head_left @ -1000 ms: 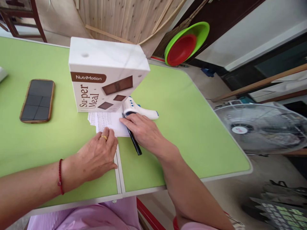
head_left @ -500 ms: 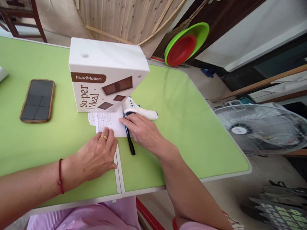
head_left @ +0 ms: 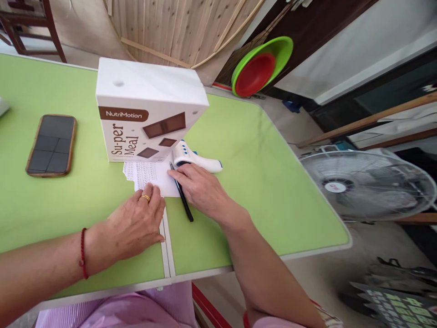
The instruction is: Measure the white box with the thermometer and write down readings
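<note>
A sheet of white paper (head_left: 166, 184) with rows of small handwriting lies on the green table, partly under the front of a white NutriMotion box (head_left: 150, 102). My left hand (head_left: 138, 218), with a gold ring and a red bracelet, rests its bent fingertips on the paper's near edge, thumb apart. Between the fingers of my right hand (head_left: 201, 189) is a black pen (head_left: 184, 202), slanting across the paper's right side; its far end points toward the box. Just beyond that hand lies a white and blue handheld thermometer (head_left: 201, 161). My right fingertips are partly hidden.
A phone in a brown case (head_left: 53, 146) lies at the left of the green table (head_left: 273, 196). A metal seam crosses the tabletop between my hands. Beyond the right edge stands a fan (head_left: 362, 187); green and red basins (head_left: 256, 75) are behind the table.
The view has shifted slightly. The pen has tilted a little more to the left at its far end, while both hands stay in nearly the same place.
</note>
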`<state>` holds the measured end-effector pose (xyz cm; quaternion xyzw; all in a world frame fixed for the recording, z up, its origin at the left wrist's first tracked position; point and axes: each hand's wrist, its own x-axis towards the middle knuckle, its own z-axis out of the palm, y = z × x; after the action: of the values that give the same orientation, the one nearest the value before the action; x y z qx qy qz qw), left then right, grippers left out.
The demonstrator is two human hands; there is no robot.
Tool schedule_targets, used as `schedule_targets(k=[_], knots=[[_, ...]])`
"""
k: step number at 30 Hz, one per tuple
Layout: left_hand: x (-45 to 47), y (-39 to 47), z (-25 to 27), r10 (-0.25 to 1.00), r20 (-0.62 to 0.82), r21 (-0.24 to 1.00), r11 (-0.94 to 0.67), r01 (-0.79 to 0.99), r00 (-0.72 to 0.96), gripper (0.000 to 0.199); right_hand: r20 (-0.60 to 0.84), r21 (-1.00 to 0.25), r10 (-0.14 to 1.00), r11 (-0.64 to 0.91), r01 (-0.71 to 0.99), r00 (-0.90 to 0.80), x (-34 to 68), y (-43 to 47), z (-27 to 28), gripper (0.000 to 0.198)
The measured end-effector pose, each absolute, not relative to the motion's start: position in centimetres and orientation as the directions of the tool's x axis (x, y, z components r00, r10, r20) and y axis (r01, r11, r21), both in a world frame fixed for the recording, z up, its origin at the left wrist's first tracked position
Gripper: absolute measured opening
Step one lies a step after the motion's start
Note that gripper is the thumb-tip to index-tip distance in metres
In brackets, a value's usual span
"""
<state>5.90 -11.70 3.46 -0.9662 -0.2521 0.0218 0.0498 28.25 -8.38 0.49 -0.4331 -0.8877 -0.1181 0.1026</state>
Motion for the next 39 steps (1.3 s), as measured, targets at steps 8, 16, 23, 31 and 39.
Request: schedule_targets(k=[8,16,23,31,39], knots=[[5.8,-11.8,3.3,0.490,0.021,-0.100,-0.866,0.490,0.871,0.071,0.265,0.091,0.761,0.592,0.801,-0.593,28.3,-8.3,0.4,0.039],[5.8,-11.6,3.4,0.482,0.015,-0.111,-0.870,0.481,0.876,0.072,0.471,0.089,0.735,0.510,0.856,-0.487,28.3,-8.0,0.8,0.030],[5.7,-11.7,3.5,0.472,0.019,-0.138,-0.872,0.470,0.881,0.068,0.621,-0.027,0.768,0.221,0.975,-0.157,29.6,-6.8,-0.5,0.043],[5.8,-11.5,3.7,0.473,0.003,-0.129,-0.873,0.470,0.881,0.067,0.387,-0.116,0.916,0.164,0.980,-0.108,30.9,-6.0,-2.5,0.045],[5.8,-11.2,3.2,0.482,0.083,-0.081,-0.869,0.488,0.872,0.068,0.615,-0.453,0.781,0.244,0.857,0.103,28.8,-7.2,-0.8,0.043]])
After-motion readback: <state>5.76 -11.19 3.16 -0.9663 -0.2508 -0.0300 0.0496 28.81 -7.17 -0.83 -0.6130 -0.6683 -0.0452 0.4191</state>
